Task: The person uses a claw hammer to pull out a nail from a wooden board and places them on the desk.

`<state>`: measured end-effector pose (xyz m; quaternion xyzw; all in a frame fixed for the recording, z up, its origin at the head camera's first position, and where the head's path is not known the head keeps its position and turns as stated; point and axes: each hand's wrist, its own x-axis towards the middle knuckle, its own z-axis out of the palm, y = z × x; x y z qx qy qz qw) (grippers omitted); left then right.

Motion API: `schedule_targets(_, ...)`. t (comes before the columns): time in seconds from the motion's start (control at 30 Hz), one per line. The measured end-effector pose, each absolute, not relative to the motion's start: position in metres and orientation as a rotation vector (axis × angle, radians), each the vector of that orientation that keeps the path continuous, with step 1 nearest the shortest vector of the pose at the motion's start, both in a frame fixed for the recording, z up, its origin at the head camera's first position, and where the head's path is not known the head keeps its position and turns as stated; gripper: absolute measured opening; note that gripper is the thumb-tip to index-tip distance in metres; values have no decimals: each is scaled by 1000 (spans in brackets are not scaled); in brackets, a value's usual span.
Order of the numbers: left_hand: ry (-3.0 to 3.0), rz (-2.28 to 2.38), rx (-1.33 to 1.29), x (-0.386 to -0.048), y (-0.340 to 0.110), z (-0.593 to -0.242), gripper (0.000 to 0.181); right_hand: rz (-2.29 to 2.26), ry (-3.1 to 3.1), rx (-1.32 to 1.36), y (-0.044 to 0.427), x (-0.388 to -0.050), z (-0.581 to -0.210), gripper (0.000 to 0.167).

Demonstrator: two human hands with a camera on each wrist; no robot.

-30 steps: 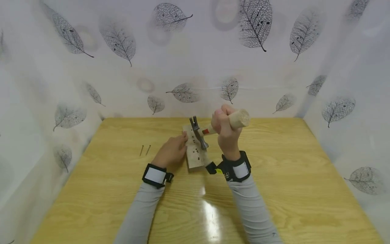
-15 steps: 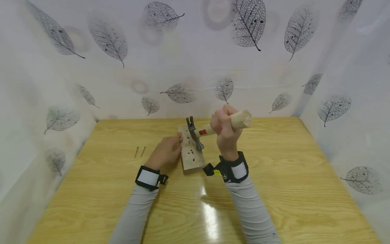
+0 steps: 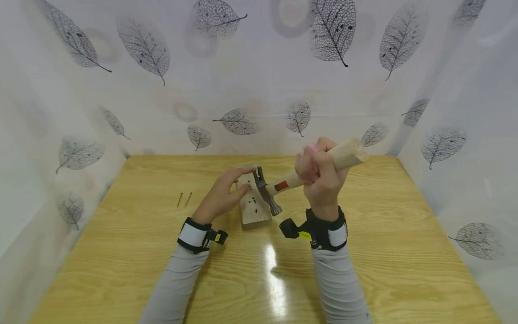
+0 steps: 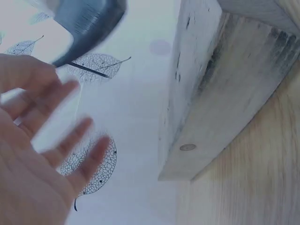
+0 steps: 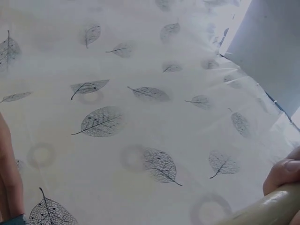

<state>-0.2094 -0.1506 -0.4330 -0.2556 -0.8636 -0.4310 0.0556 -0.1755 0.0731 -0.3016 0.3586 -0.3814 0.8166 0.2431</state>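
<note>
My right hand (image 3: 322,175) grips the wooden handle of a claw hammer (image 3: 265,191), whose metal head is tilted above a pale wooden block (image 3: 256,213). Dark holes or marks dot the block's top. My left hand (image 3: 220,193) reaches over the block's left side with thumb and forefinger apart, the forefinger's tip at the hammer's claw. In the left wrist view, the other fingers are loosely extended, and a thin dark nail (image 4: 89,70) juts out by the hammer head (image 4: 91,21). Whether claw or fingertips hold it I cannot tell. The handle (image 5: 267,208) crosses the right wrist view's corner.
Two loose nails (image 3: 188,199) lie on the wooden table (image 3: 384,252), left of the block. A pale leaf-patterned sheet (image 3: 263,81) hangs behind the table and along both sides.
The right hand has moved right and the hammer head has tilted off the block's top. The left hand has let go of the block's edge, its forefinger now reaching up to the claw.
</note>
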Motion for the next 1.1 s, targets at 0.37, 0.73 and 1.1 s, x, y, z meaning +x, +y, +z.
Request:
schedule_targets(0.37,-2518,-1351,-934,-206,-142,-434,34,2312,-970,1018,86,-167,-293,42)
schedule_targets(0.73,-2495,-1297,-875,-204,-137,-435,15,2393,-978,999,89,-165,-291,39)
schedule_targets(1.1,-2430,-1116,-847,-208,-138,-438,12,2392,-1036,1033,87,-166,-294,42)
